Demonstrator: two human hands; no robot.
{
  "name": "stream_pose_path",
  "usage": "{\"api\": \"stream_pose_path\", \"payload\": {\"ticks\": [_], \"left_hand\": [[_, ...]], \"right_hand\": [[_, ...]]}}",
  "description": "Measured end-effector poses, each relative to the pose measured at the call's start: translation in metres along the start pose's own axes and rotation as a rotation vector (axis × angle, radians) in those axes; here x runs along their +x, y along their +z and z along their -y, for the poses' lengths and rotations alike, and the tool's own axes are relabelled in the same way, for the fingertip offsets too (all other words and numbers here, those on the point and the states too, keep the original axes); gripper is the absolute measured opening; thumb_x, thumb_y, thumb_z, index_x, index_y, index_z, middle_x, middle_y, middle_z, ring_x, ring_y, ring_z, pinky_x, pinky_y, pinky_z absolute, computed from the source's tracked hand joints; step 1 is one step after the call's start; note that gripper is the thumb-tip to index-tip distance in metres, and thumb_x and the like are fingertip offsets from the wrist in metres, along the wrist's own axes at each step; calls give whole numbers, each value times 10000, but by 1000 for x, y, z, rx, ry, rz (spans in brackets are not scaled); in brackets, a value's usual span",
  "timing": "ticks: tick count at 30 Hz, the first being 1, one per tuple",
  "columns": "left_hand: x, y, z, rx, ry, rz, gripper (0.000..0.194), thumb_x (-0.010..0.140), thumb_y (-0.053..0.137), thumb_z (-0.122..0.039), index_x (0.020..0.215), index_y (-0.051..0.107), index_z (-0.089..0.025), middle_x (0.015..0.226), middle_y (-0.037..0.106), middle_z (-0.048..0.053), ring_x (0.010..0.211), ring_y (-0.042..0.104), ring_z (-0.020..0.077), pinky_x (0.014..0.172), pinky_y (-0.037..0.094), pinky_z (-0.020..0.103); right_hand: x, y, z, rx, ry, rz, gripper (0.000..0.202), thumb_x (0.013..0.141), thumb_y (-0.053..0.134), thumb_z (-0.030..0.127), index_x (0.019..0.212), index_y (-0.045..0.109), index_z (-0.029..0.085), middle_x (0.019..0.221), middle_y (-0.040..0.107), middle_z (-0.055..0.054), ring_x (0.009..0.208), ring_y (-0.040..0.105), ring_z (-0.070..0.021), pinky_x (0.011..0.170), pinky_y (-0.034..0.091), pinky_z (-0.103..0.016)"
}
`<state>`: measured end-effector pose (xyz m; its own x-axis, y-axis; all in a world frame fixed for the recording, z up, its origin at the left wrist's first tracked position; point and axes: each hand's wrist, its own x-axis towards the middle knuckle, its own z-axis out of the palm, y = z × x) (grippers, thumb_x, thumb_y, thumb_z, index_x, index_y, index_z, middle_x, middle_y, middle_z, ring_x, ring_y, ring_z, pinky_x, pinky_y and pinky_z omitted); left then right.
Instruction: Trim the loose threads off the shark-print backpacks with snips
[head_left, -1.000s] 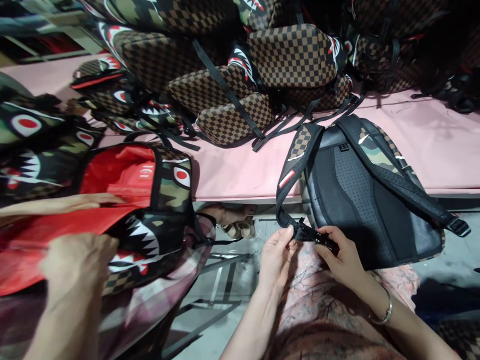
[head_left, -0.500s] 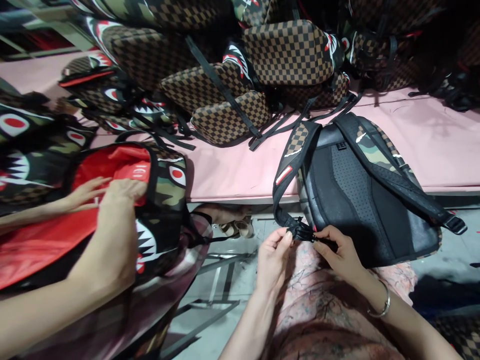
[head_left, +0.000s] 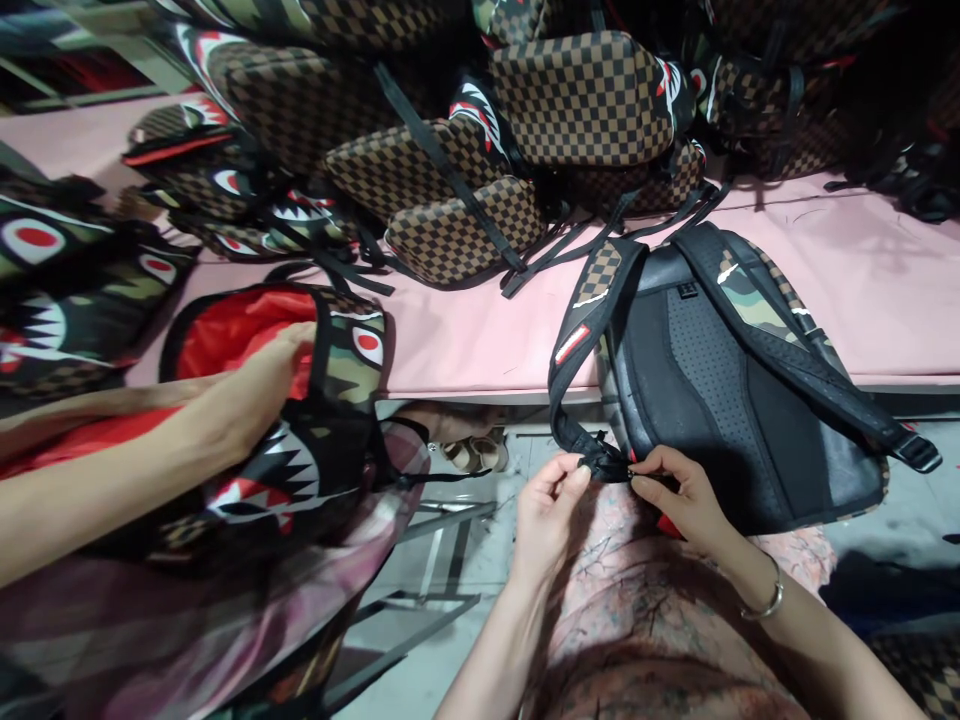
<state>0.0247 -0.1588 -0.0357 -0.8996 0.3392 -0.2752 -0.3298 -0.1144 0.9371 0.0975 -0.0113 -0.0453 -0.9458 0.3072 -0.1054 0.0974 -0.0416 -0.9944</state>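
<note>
A backpack [head_left: 720, 390] lies back side up at the table's front edge, partly over my lap, its two padded shoulder straps showing. Down its left side runs one shoulder strap [head_left: 581, 330], ending in a black buckle [head_left: 606, 462] between my hands. My left hand [head_left: 551, 500] pinches the buckle's left side between thumb and fingers. On the other side, my right hand [head_left: 679, 495] pinches the strap end at the buckle. Fingertips hide the exact threading. The other shoulder strap [head_left: 832, 385] hangs toward the right with its own buckle at the end.
To the left, a co-worker's arms [head_left: 217, 430] reach into an open backpack with red lining [head_left: 191, 340]. Several checkered backpacks [head_left: 577, 100] are piled along the back of the pink table [head_left: 465, 345]. Below the edge stands a metal frame [head_left: 420, 600].
The co-worker's near arm has moved up and deeper into the red-lined backpack, which has tipped. My hands stay at the buckle with only slight finger shifts.
</note>
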Motion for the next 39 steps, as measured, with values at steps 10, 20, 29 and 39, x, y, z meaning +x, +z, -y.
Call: {"api": "stream_pose_path", "payload": {"ticks": [10,20,29,39], "left_hand": [[1,-1,-1,128,76,28,107,743,630,-271,742,640,-164,711,511,-10,675,443,106,636,346,205],[0,1,-12,357,189,34,139,751,610,-300,731,639,-166,699,502,3,687,460,138,656,356,242],[3,-4,-3,235,89,-2,168,705,650,-325,733,648,-159,697,535,4,662,465,122,630,373,224],[27,-33,16,772,379,-379,152,674,599,-242,572,497,-193,568,391,-32,568,406,127,568,353,243]], "right_hand": [[-6,2,1,-28,-30,-36,167,774,592,341,801,593,177,689,559,18,612,488,-105,571,377,-205],[-1,4,10,-307,-253,-12,153,810,559,299,866,619,170,746,629,-12,631,544,-114,595,407,-212],[3,12,1,-81,-64,-34,157,767,592,327,795,604,173,693,593,11,628,522,-114,585,404,-222],[2,4,1,-30,-14,-177,173,784,572,353,815,567,182,731,619,-3,678,571,-136,628,446,-240]]}}
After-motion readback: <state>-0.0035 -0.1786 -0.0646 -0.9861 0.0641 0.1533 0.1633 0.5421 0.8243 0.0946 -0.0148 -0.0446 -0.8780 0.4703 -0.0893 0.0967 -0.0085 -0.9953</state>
